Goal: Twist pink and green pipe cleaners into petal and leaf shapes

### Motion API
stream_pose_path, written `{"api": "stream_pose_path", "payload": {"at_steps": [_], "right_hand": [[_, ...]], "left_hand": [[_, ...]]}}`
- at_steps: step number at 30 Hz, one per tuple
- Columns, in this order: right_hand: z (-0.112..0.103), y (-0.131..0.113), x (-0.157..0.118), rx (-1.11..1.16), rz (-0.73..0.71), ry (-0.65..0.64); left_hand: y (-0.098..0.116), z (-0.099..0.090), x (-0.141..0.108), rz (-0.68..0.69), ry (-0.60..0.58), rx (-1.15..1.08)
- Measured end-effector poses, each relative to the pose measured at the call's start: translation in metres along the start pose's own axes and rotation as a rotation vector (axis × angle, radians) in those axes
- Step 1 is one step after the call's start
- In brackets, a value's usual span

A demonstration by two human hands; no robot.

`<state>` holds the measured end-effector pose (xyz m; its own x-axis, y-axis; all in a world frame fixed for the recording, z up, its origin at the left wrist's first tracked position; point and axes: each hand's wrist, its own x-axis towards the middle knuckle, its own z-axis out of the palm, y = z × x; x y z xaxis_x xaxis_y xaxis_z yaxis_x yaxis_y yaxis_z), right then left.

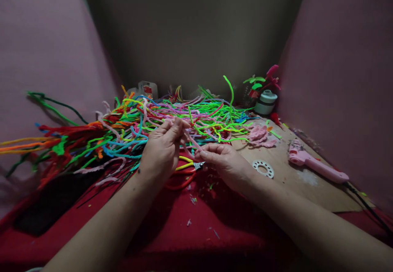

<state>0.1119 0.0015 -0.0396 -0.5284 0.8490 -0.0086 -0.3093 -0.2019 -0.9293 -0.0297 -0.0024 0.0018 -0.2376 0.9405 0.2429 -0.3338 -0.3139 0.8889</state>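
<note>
So the red surface (199, 239) is the biggest thing here, with a messy heap of fuzzy stems (211, 112) spread along its far edge and over toward the far left corner. A tan board (322, 198) covers the right side, and a dark flat item (52, 206) lies by the left edge. Left hand (162, 147) and right hand (225, 161) are up over the middle, fingertips of both pinched together on a pink stem (193, 141) running between them. Pink glue gun (322, 168) is on the board near the right edge, pale jar (265, 102) at the far right corner. The yellow-and-red-handled tool (184, 165) sits below the hands, the white holed disc (263, 168) on the board. Red-and-white label (147, 89) at the back: too small to read.
</note>
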Motion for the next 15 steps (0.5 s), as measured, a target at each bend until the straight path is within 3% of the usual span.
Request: {"api": "stream_pose_path", "payload": {"at_steps": [3, 8, 15], "right_hand": [[0.002, 0.000, -0.001, 0.025, 0.010, -0.010], [0.002, -0.002, -0.001, 0.195, 0.126, -0.149], [-0.002, 0.003, 0.003, 0.225, 0.099, -0.047]], "left_hand": [[0.003, -0.001, 0.000, 0.022, 0.029, -0.100], [0.008, -0.006, 0.004, -0.042, 0.018, -0.314], [0.015, -0.006, 0.006, -0.162, 0.083, -0.421]]}}
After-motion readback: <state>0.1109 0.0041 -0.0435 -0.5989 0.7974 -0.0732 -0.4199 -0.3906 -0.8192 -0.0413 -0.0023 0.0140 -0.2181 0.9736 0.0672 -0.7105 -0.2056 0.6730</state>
